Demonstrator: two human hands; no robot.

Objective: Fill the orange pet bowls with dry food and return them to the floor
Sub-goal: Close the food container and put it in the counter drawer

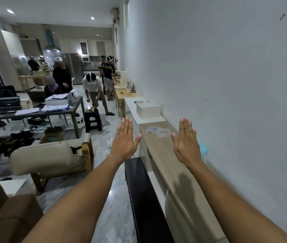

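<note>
Both my arms are stretched out in front of me with flat palms facing down. My left hand (124,139) hovers over the floor beside the wooden counter (167,160), fingers together and thumb out, holding nothing. My right hand (186,142) hovers above the counter top near the wall, equally flat and holding nothing. A clear plastic container (163,133) and its lid (151,129) lie on the counter just beyond my hands. A teal-lidded jar (203,151) shows partly behind my right hand. No orange pet bowl is in view.
A white box (148,109) stands on a white table farther along the wall. A black bench (144,193) runs beside the counter. A cream armchair (51,155), a grey desk (33,113) with papers, a black stool (93,120) and several people fill the room to the left.
</note>
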